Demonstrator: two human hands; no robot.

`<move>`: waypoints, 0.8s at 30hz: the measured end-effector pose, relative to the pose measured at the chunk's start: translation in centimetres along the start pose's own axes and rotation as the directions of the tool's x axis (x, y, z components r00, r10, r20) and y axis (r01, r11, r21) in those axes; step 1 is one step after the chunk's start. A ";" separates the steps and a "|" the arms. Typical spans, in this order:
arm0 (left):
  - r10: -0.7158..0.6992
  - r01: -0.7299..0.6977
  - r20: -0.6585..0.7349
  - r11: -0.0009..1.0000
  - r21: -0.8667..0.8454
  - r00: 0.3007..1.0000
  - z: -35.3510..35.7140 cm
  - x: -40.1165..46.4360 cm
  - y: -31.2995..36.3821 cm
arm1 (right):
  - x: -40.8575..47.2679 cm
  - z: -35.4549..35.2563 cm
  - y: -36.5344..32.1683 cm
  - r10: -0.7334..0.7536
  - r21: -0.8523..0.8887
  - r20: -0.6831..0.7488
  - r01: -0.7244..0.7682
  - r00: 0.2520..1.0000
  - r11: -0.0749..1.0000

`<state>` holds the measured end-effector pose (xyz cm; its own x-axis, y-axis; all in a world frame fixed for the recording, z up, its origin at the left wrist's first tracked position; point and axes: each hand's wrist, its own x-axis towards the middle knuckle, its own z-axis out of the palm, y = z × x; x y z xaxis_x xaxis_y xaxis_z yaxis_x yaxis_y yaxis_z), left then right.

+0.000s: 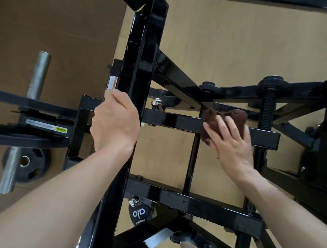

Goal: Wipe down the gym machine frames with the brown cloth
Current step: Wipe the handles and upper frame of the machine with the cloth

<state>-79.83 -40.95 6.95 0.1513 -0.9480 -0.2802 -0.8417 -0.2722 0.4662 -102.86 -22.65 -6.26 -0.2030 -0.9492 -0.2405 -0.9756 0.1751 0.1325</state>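
From the head view: a crumpled dark-brown cloth (223, 120) sits bunched on the glossy black horizontal steel crossbar (179, 121) of the gym machine frame. The right hand (230, 143) lies flat over it, fingers spread, pressing it to the bar. The left hand (116, 118) wraps its grip tight around the tall black upright post (139, 60), arm outstretched.

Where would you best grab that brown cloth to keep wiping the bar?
From above, palm flat over its bunched middle. The brown cloth is draped over the top of the horizontal black bar, so the right hand presses it down with spread fingers. Probably wrap the loose edges round the bar to slide it along.
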 end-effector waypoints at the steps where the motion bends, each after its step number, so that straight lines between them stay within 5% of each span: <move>1: -0.003 0.003 0.001 1.000 0.000 1.000 0.0 0.0 -0.1 | 0.1 -0.1 -0.6 0.026 -0.004 0.013 -0.026 1.000 1.000; 4: -0.002 0.002 -0.001 1.000 0.007 1.000 0.1 0.2 -0.2 | 1.8 -0.5 -4.0 0.021 -0.021 0.050 -0.020 0.999 1.000; 13: 0.026 -0.025 -0.039 0.999 0.024 0.999 0.7 0.5 -0.6 | 11.5 -1.4 -18.2 -0.338 0.057 0.020 0.337 0.941 0.940; 17: 0.034 -0.034 -0.008 0.999 0.013 0.999 0.2 0.3 -0.4 | 7.4 -0.1 -11.6 -0.398 -0.077 0.041 0.400 0.917 0.913; 21: 0.027 -0.027 0.007 1.000 0.000 1.000 0.0 0.2 -0.3 | -2.6 0.6 2.5 -0.165 -0.151 0.009 0.164 0.986 0.975; 24: 0.014 -0.014 0.018 1.000 0.001 1.000 -0.1 0.2 -0.1 | -6.0 -0.2 5.6 0.029 -0.096 0.032 -0.026 0.999 0.995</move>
<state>-79.69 -41.07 6.91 0.1298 -0.9486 -0.2885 -0.8442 -0.2584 0.4696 -107.12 -16.03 -3.85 -0.2337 -0.9347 -0.2677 -0.9576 0.1735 0.2301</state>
